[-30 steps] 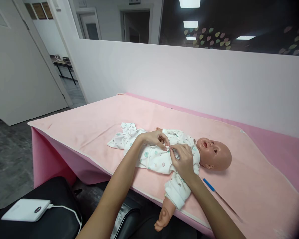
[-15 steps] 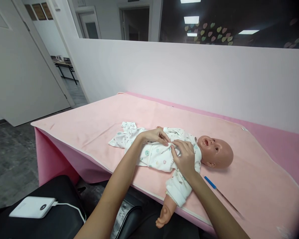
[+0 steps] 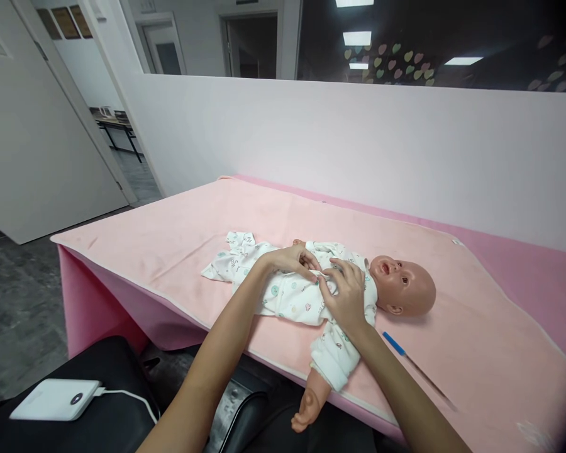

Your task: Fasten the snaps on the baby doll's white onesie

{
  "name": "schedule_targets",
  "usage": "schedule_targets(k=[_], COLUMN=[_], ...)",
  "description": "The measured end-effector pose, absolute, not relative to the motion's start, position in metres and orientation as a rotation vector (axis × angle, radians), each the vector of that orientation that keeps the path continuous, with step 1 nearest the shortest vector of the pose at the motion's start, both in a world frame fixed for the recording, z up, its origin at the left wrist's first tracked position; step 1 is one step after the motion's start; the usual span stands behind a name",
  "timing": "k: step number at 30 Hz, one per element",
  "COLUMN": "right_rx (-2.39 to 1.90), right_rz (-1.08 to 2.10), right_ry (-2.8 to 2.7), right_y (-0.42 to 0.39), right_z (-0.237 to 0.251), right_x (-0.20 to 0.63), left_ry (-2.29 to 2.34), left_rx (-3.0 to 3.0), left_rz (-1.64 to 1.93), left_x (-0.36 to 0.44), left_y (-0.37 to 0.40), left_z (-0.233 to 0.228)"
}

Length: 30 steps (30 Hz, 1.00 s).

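A baby doll [image 3: 400, 286] lies on its back on a pink towel [image 3: 170, 239], head to the right. It wears a white printed romper [image 3: 292, 299]. My left hand [image 3: 295, 259] rests on the doll's chest, fingertips pinching the romper's front edge. My right hand [image 3: 346, 299] lies on the chest beside it, fingers pressing the same cloth edge. The two hands' fingertips nearly meet at the romper's closure. One bare doll arm [image 3: 309, 402] hangs over the table's near edge.
A blue pen [image 3: 396, 345] lies on the towel right of my right forearm. A white power bank [image 3: 56, 399] with a cable sits on a black seat [image 3: 113, 377] at lower left. A white wall runs behind the table; an open doorway is at the left.
My hands have stayed on the doll's chest, with the fingers shifting slightly along the romper's front. The view has moved a little.
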State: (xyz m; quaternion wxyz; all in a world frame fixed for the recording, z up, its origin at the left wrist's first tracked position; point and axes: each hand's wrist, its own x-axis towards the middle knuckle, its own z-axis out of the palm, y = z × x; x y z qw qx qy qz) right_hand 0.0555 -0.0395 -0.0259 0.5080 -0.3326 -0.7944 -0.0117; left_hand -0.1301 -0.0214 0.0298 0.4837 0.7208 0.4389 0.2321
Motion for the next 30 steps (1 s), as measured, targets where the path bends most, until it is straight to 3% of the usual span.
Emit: schedule_targets(k=[30], right_rx=[-0.830], right_rz=[0.004], right_ry=[-1.951], right_y=[-0.0372], right_z=[-0.0288], right_x=[0.0557], left_ry=[0.934], left_rx=[1.889], left_rz=[0.503], left_x=[-0.1357], left_y=[-0.0204], left_z=[0.0288])
